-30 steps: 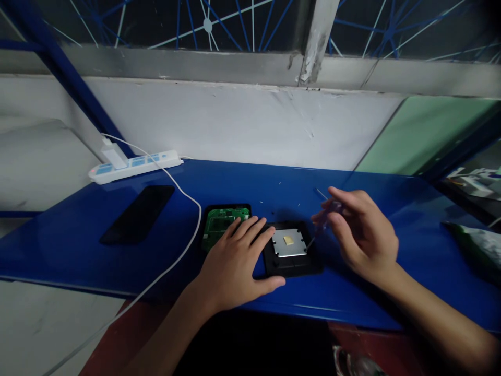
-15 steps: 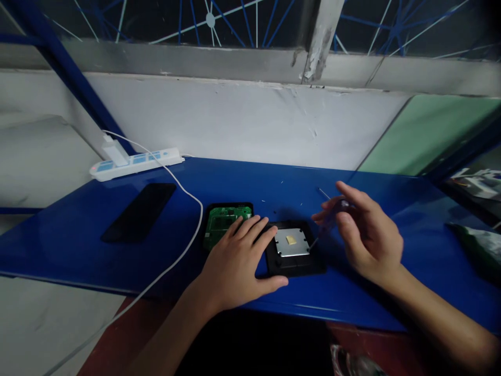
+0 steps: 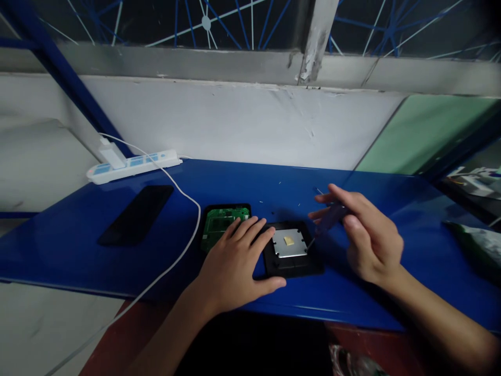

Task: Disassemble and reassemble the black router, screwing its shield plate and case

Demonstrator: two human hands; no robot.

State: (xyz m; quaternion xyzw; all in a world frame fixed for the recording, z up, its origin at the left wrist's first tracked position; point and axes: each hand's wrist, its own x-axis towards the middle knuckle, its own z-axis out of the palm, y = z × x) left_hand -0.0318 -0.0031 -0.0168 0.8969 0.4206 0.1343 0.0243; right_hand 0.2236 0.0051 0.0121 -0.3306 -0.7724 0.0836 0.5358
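Black casing [image 3: 295,268]: flat near the table's [image 3: 336,300] front edge, a silver plate [image 3: 293,250] with a yellow pad [image 3: 288,241] inside; probably light and stiff, best held by its rim, as the plate looks slick.
Right hand [image 3: 366,235]: fingers and thumb around a purple-handled screwdriver [image 3: 331,219], its shaft slanting toward the plate's near right corner.
Left hand [image 3: 233,266]: palm down, fingers spread, index fingertip at the casing's left edge, blocking part of my view.
Green circuit board [image 3: 212,230]: left of the casing, partly under that hand; likely fragile.
Farther left: white cable [image 3: 194,232], dark slab [image 3: 136,215], power strip [image 3: 146,166], all apart from the casing.
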